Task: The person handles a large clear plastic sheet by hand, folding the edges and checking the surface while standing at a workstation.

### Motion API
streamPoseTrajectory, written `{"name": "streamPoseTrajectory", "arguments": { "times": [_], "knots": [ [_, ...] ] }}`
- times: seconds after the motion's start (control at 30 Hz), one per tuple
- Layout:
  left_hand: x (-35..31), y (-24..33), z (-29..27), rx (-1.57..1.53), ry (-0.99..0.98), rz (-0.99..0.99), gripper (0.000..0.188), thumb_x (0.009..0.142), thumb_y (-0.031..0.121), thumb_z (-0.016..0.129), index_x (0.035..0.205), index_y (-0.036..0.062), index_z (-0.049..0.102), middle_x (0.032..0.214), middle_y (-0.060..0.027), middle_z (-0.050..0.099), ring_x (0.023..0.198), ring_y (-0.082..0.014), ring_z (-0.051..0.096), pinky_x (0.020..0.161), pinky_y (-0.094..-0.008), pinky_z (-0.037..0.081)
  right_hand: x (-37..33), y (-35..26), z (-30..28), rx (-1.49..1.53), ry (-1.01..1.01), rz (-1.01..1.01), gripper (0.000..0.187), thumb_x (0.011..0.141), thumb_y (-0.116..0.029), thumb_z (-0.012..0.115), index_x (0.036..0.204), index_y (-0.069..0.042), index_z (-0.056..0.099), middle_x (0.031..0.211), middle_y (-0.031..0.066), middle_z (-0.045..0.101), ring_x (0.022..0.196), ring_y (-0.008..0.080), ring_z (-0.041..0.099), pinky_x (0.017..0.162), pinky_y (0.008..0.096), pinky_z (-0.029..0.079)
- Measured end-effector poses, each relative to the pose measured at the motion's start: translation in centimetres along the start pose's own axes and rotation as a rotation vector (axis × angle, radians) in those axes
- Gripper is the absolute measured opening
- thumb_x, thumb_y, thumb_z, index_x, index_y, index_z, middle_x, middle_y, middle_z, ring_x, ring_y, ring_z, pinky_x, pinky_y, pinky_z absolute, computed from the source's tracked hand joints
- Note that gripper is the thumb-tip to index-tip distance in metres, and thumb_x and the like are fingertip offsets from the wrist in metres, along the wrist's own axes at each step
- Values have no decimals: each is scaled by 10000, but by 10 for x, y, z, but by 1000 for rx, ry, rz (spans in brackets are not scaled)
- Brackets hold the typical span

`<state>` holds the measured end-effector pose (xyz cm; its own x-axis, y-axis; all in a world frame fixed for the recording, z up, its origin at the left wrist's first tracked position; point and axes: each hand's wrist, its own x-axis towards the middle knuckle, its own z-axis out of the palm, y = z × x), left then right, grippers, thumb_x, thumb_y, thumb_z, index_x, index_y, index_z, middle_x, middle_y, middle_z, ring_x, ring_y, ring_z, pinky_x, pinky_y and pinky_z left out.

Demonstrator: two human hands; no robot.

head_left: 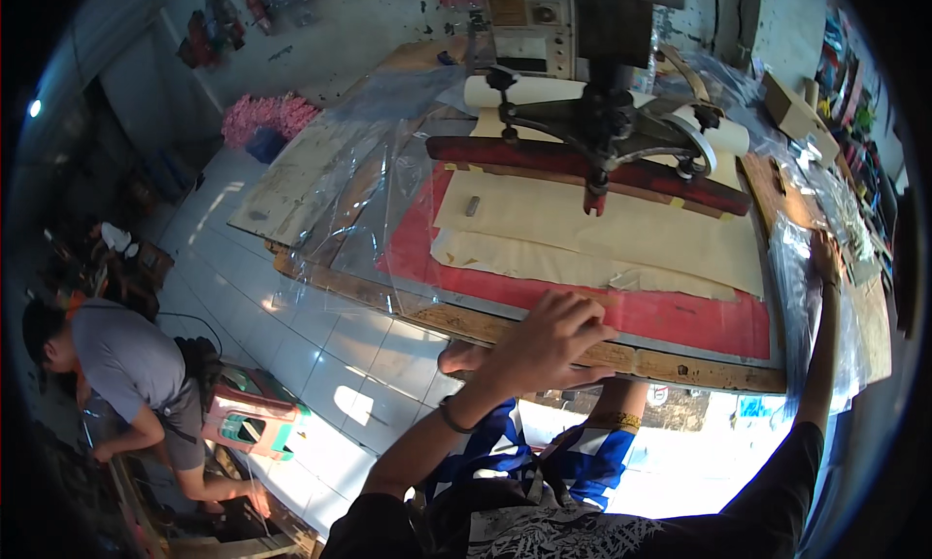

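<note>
My left hand point(553, 341) is at the front wooden edge of the worktable point(670, 366), its fingers loosely bent and the thumb apart from them. It holds nothing I can see. Just beyond it lies a red sheet point(670, 321), topped with cream sheets point(602, 224). A small grey metal piece point(473, 206) rests on the cream layer. Far to the right, my right hand point(826, 258) reaches to a pile of clear plastic sheets point(794, 297); its fingers are too small and shaded to read. Over the cream sheets stands a long dark red bar point(582, 170) on a black metal press arm point(612, 132).
Clear plastic point(359, 185) hangs over the table's left side. Cream rolls point(534, 91) and a control box point(534, 25) are behind the bar. A cardboard box point(801, 117) stands at back right. At lower left a person point(131, 365) bends near a pink stool point(254, 413).
</note>
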<state>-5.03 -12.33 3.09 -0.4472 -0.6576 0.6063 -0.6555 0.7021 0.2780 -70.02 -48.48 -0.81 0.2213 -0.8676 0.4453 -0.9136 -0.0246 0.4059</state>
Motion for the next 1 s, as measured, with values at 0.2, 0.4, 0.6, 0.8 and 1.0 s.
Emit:
{"name": "streamPoseTrajectory", "arguments": {
  "times": [0.2,0.4,0.6,0.8,1.0],
  "knots": [
    [-4,-6,12,-17,81,-23,324,770,379,744,912,94,681,906,-33,532,955,-192,540,866,-371,410,43,-2,-52,-468,-118,115,376,932,-263,488,1280,-126,525,1107,141,650,981,355,637,879,581,453],
    [-3,-7,16,-52,110,-60,250,769,326,743,868,104,683,896,-36,532,946,-188,541,848,-353,404,36,-216,-292,474,544,-114,131,862,-129,598,969,-85,659,764,103,646,711,260,638,689,397,496],
    [-22,-11,16,-103,30,-261,203,807,284,702,881,97,674,944,-64,563,980,-224,539,906,-364,404,-62,-413,-434,1077,479,-1097,197,610,-48,672,797,-108,672,649,15,600,555,182,583,506,319,449],
    [-25,-24,47,-293,416,-216,263,833,179,633,1045,60,532,916,-59,518,902,-191,514,816,-356,410,-95,-555,-465,1001,302,-1275,415,791,-327,700,1157,-156,605,1201,107,533,1022,243,575,715,359,536],
    [-4,-7,20,-169,330,-340,223,806,149,592,955,58,454,922,-53,481,864,-207,474,794,-329,388,-98,-576,-437,862,228,-1281,593,786,-371,714,1316,-221,495,1409,122,339,1221,289,447,838,405,515]
  ]
}}
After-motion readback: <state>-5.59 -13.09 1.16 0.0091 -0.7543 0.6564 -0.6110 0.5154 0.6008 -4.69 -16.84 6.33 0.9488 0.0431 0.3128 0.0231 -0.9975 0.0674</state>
